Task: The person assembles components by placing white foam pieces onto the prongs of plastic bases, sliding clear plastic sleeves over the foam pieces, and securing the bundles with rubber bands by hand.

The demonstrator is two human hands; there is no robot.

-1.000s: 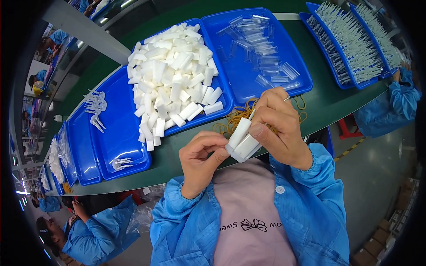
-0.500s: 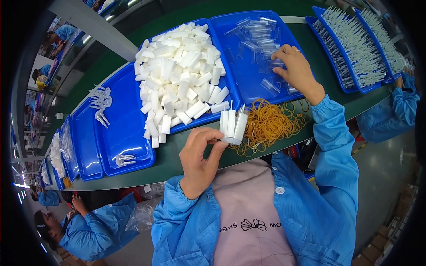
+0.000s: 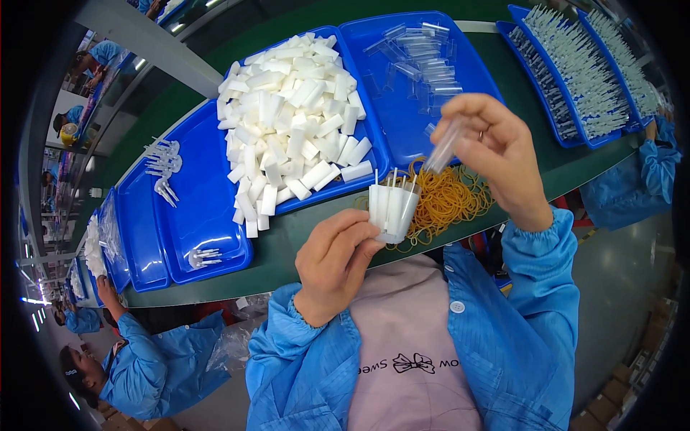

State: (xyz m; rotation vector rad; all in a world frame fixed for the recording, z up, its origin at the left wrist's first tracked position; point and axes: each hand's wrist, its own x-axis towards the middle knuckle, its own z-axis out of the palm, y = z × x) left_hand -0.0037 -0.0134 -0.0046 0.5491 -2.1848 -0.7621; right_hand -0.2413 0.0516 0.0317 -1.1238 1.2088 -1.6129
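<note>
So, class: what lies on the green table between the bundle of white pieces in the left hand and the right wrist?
In the head view, a heap of yellow rubber bands lies between them.

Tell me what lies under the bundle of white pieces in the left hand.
Below the bundle of white pieces held by the left hand lie a pile of yellow rubber bands and the green table; whatever sits directly beneath is covered.

white pieces (image 3: 291, 136) | blue tray (image 3: 208, 208) | green table (image 3: 316, 233) | yellow-orange rubber bands (image 3: 449, 201)
</note>
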